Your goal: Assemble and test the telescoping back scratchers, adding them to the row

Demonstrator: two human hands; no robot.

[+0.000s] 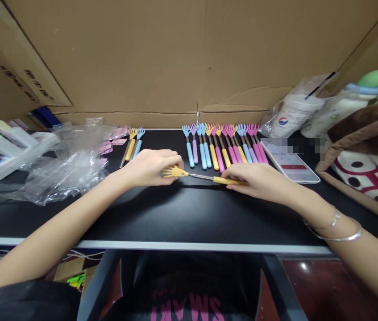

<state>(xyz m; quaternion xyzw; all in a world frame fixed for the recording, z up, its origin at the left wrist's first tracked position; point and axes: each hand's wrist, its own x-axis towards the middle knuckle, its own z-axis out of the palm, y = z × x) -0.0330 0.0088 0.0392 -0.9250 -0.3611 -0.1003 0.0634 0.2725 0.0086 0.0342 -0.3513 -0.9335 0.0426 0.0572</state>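
Note:
A yellow back scratcher (pixel 202 177) with a hand-shaped head and a thin metal shaft is held level above the black table. My left hand (pixel 153 168) is closed on its yellow head end. My right hand (pixel 252 180) grips the yellow handle at the other end. Behind my hands lies a row of back scratchers (pixel 215 149) in blue, purple, yellow and pink, heads pointing away from me. Left of that row, beyond my left hand, lie a yellow back scratcher (pixel 130 147) and a blue one (pixel 138 145), partly hidden by the hand.
Clear plastic bags (pixel 68 165) are heaped on the left beside a white plastic holder (pixel 18 151). At the right are a phone (pixel 291 162), a bagged cup (pixel 292 116), a bottle (pixel 352 111) and a brown-edged bag (pixel 359 156). Cardboard (pixel 162 58) walls the back. The table edge (pixel 189 246) runs in front.

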